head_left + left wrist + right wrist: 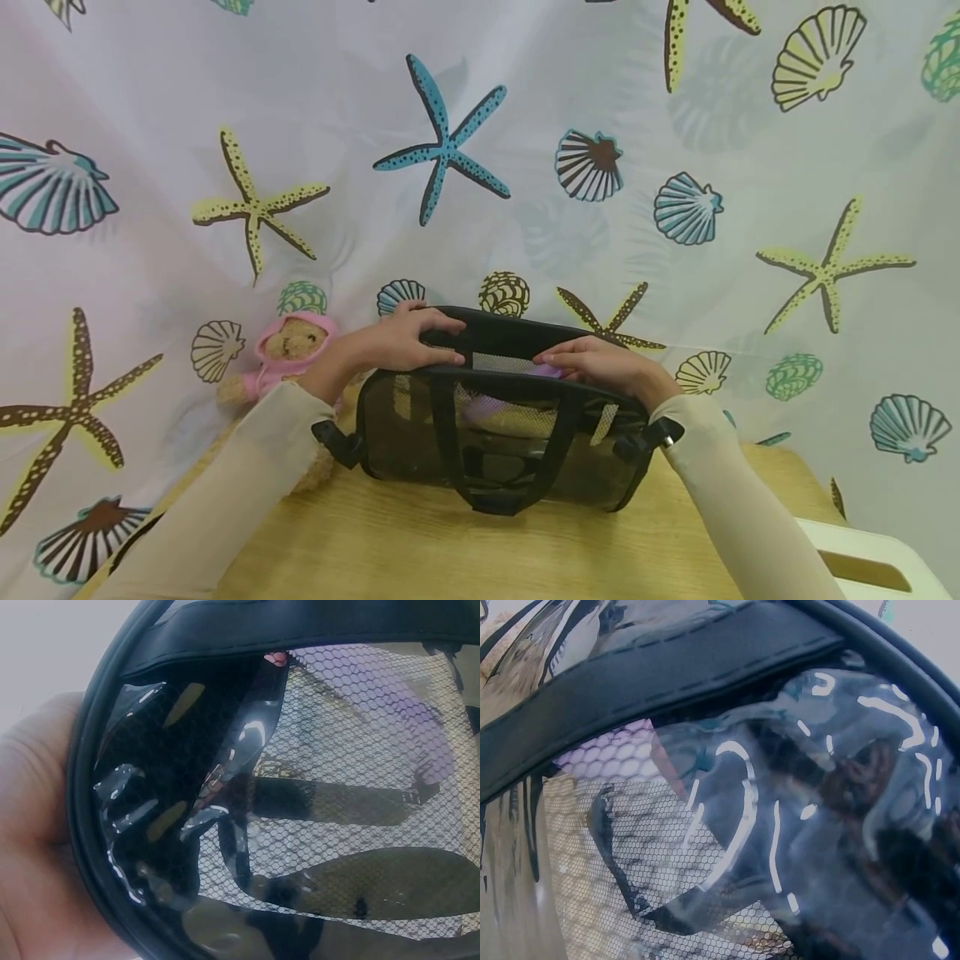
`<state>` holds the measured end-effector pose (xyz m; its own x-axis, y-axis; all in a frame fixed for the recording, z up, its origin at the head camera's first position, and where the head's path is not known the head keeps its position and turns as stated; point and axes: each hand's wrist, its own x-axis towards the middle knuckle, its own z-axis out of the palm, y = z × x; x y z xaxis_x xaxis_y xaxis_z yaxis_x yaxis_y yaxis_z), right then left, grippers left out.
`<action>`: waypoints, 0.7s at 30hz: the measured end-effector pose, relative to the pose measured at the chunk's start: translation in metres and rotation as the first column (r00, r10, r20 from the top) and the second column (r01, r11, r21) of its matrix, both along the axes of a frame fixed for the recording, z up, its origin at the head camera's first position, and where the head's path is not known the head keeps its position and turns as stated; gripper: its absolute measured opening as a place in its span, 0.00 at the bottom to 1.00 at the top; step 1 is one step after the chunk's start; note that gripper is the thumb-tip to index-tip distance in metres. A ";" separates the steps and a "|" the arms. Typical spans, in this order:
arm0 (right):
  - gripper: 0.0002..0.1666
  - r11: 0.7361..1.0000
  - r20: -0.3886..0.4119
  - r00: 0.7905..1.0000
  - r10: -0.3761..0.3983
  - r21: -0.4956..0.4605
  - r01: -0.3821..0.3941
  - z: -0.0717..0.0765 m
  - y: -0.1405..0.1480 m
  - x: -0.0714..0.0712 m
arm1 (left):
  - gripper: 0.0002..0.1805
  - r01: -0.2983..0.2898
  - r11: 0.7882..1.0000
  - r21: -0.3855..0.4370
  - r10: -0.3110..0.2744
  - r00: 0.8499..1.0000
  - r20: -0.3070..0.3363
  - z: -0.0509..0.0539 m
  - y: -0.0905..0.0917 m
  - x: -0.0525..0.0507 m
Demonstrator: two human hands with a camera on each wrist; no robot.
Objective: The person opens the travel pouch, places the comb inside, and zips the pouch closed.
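A bag (pixel 405 425) with clear smoky sides, black trim and black handles stands on the wooden table with its top unzipped. My left hand (pixel 408 337) lies at the left end of its opening, thumb and fingers apart over the black edge. At the right part of the opening, my right hand (pixel 600 362) pinches a purple thing (pixel 551 371) that lies partly inside. Through the mesh, the purple thing (pixel 420 742) shows in the left wrist view, and purple (pixel 615 754) also shows in the right wrist view.
A teddy bear in a pink hood (pixel 296 342) sits behind my left forearm, left of the bag. The wooden table (pixel 360 542) extends in front. A white container (pixel 862 542) is at the lower right. A patterned curtain (pixel 525 83) hangs behind.
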<state>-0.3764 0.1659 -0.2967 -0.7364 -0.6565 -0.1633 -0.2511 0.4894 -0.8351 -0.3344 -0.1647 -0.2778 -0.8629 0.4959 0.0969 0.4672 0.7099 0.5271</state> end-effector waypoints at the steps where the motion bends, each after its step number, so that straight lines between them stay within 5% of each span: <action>1: 0.28 1.000 0.000 1.000 0.003 0.000 -0.003 -0.001 0.000 0.000 | 0.33 0.005 1.000 0.001 -0.005 1.000 -0.005 -0.001 0.000 0.000; 13: 0.26 1.000 -0.034 0.999 0.000 0.004 0.000 0.001 0.000 -0.001 | 0.33 0.019 1.000 0.011 -0.019 1.000 -0.024 0.002 -0.001 -0.001; 21: 0.24 0.998 -0.068 0.997 -0.038 0.054 0.042 0.001 -0.001 0.006 | 0.33 0.006 1.000 0.016 -0.007 1.000 0.017 -0.001 -0.001 0.002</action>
